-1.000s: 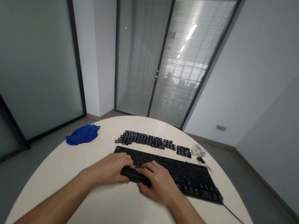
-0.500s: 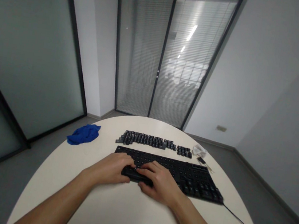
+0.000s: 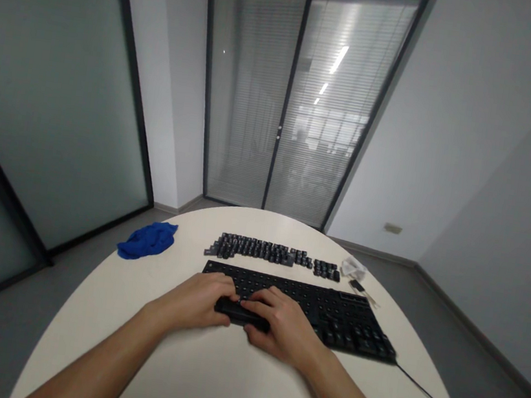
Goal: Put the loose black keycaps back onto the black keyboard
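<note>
Nil moved vs prev. | kbd (image 3: pixel 329 307), long axis L–R, under L hand (image 3: pixel 205 297) + R hand (image 3: pixel 285 324), both touching | curled, grip: can't tell

A keyboard (image 3: pixel 329 308) in black, mostly matt plastic on a pale, smooth tabletop (image 3: pixel 232 377) with a soft sheen. Loose keycaps (image 3: pixel 256 249) of dark plastic, faintly shiny. A blue cloth (image 3: pixel 147 240) (crumpled, quite matt). A whitish, see-through bag (image 3: pixel 354 268), apparently thin plastic, though small and blurred. Frosted glass panel (image 3: pixel 41 78), smooth; white wall (image 3: pixel 471 154), matt.
</note>
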The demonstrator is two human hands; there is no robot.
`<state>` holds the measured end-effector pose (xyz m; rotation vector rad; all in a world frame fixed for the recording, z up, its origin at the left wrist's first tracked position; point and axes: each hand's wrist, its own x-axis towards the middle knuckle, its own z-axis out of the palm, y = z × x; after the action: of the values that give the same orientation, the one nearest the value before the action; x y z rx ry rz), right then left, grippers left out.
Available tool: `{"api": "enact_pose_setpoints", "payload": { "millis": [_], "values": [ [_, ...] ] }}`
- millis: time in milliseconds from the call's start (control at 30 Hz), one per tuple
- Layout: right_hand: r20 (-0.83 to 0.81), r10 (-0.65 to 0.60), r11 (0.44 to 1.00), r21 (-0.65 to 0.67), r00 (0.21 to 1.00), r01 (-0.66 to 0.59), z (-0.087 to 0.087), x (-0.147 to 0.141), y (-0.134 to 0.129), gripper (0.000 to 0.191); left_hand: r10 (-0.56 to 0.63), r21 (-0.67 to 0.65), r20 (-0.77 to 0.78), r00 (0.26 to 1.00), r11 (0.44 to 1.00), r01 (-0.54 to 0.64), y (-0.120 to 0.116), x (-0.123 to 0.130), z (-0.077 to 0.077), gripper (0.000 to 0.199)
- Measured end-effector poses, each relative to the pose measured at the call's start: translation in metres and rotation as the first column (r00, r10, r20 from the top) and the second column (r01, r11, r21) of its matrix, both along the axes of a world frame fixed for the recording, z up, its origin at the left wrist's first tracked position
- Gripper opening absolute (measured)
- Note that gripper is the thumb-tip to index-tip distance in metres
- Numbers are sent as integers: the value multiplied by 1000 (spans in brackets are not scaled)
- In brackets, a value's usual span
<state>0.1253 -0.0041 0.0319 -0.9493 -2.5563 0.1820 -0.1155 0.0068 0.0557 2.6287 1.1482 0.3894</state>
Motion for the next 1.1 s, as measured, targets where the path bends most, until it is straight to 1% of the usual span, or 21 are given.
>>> {"api": "enact_pose_setpoints", "payload": {
  "millis": [533, 767, 1033, 1100],
  "values": [
    [29, -6, 1000, -10, 1000, 6, 2, -1, -1, 42, -6, 7, 8, 1000, 1000, 6, 1, 0, -2, 23],
    [61, -36, 999, 13, 997, 35, -2, -4, 0, 48, -14, 14, 21, 1000, 1000, 14, 2, -1, -4, 24],
    [57, -44, 999, 28, 997, 42, -2, -6, -1, 46, -12, -4, 23, 1000, 1000, 12, 0, 1, -2, 21],
    [60, -41, 999, 34, 997, 39, -2, -6, -1, 41, -12, 4, 13, 1000, 1000, 12, 0, 1, -2, 20]
  ]
}}
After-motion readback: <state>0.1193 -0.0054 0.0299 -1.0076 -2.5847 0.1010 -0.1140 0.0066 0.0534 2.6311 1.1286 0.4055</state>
